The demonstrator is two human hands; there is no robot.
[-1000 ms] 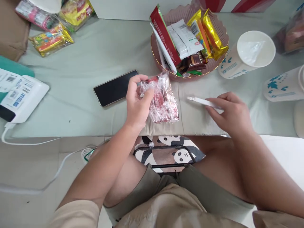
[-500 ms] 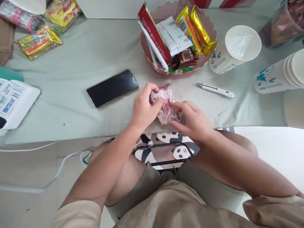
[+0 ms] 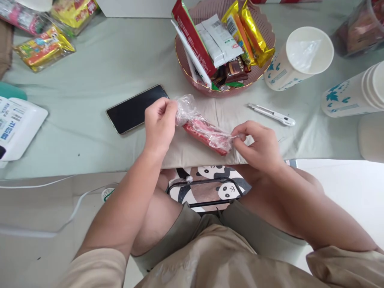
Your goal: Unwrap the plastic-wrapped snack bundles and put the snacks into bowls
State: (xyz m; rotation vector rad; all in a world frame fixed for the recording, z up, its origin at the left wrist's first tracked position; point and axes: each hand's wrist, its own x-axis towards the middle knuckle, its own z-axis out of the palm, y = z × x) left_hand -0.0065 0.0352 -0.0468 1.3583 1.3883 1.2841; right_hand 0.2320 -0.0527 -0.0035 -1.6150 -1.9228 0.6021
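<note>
One panda-print item (image 3: 207, 176), between my knees. Then my two hands: left hand (image 3: 161, 124) fingers closed, pinching crumpled clear film (image 3: 185, 110); right hand (image 3: 258, 146) thumb and forefinger pinched on film at the other end, rest loosely curled. Red packet (image 3: 196, 134) sits between them, under the film, by the surface's (image 3: 75, 128) near edge; one visible, can't tell if more beneath. Step looks like unwrapping; next move probably calls for firm pinches, film parted without spilling contents. Beyond: one phone (image 3: 129, 112) left, one cutter (image 3: 271, 114) right. Farther: one bowl (image 3: 222, 93), two yellow packs inside, others overlap, uncountable. Right: one separate paper cup (image 3: 282, 74), one cup stack (image 3: 345, 98). Far left: three snack packs (image 3: 45, 48).
</note>
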